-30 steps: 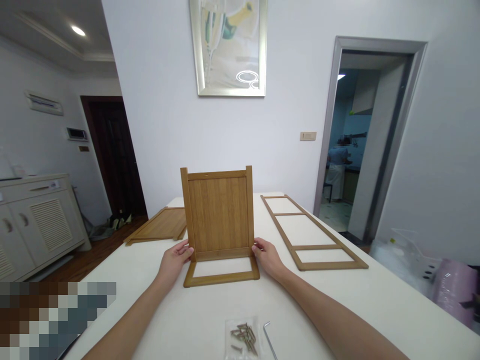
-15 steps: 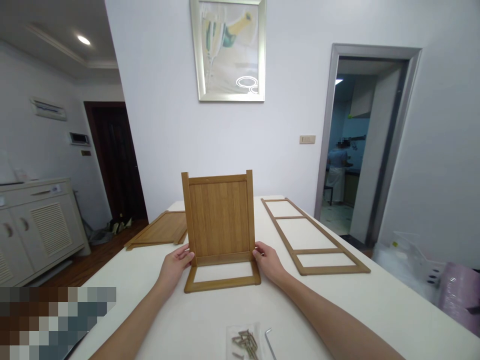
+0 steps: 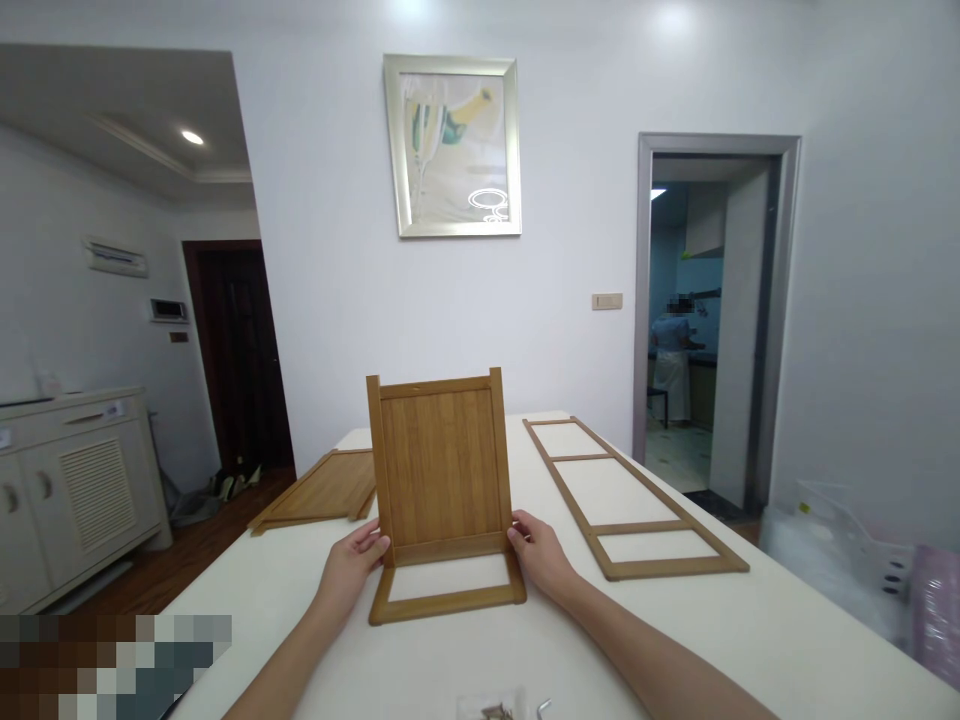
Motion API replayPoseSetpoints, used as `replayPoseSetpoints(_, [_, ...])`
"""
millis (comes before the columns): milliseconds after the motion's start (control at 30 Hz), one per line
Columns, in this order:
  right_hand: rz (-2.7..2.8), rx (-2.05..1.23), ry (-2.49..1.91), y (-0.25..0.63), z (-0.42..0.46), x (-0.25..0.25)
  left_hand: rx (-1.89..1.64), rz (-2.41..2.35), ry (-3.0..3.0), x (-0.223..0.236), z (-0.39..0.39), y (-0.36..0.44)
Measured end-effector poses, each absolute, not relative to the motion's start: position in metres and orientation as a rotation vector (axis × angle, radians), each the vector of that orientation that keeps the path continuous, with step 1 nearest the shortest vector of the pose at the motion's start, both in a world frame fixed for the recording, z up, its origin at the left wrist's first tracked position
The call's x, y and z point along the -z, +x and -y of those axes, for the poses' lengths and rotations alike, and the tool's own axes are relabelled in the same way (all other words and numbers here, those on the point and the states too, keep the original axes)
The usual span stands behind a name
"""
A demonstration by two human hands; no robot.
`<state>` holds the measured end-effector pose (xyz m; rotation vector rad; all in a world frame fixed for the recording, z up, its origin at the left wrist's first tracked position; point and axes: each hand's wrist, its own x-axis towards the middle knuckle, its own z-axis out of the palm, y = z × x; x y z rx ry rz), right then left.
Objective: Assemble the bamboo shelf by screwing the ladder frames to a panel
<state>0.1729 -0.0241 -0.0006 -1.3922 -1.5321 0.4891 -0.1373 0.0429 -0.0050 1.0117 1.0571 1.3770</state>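
Observation:
A square wooden panel (image 3: pixel 442 465) stands nearly upright in front of me, its two side posts reaching above the top rail. Its lower edge meets a flat wooden frame (image 3: pixel 450 606) on the table, whose near end sticks out toward me. My left hand (image 3: pixel 351 565) grips the panel's left post low down, thumb on the near face. On the opposite side my right hand (image 3: pixel 541 553) pinches the right post at about the same height. The far part of the flat frame is hidden behind the panel.
A ladder-like wooden frame (image 3: pixel 652 527) lies flat on the right of the white table (image 3: pixel 315 660). More wooden panels (image 3: pixel 319 487) lie at the left. Near the front edge are a bag of screws (image 3: pixel 491 708) and a hex key (image 3: pixel 544 708). A person (image 3: pixel 671 345) stands beyond the doorway.
My view has tilted up, so everything sits lower in the picture and the screws and hex key are partly cut off. Both hands keep their hold on the panel, which stays upright.

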Motion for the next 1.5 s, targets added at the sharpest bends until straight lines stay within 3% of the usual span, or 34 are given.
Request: replayPoseSetpoints(1500, [1.541,-0.461,-1.400,0.170,0.029,-0.005,-1.372,-1.078,1.038,0.012,-0.049,-0.141])
